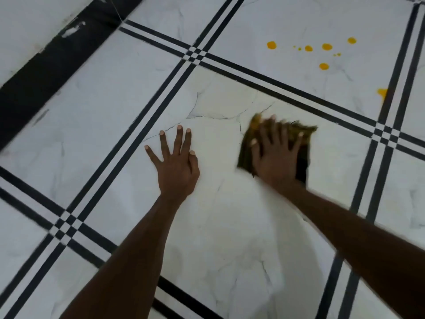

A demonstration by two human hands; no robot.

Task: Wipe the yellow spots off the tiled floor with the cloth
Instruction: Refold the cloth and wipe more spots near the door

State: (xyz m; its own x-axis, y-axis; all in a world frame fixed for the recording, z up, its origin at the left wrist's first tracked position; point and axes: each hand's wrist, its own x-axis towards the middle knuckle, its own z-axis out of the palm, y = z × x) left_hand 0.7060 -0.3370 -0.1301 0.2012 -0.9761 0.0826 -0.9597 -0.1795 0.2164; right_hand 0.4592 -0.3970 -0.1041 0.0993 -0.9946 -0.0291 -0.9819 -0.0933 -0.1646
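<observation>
This looks like an indoor room, likely in a home, though little beyond the floor shows. The tiled floor (pixel 115 93) is glossy white marble-look tile with grey veining, each tile bordered by paired black stripes (pixel 287 88) that cross in small checkered squares. A black skirting band (pixel 53 61) runs along the far left edge below a pale wall (pixel 34 21).

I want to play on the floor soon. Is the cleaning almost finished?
Not yet. The tile under the hands shows no yellow spots, so that part looks done. Right now the right hand presses the cloth flat on that tile, while the left hand rests open beside it. Left to do: the yellow spots on the next tile, and a yellow smear by the black lines.
</observation>
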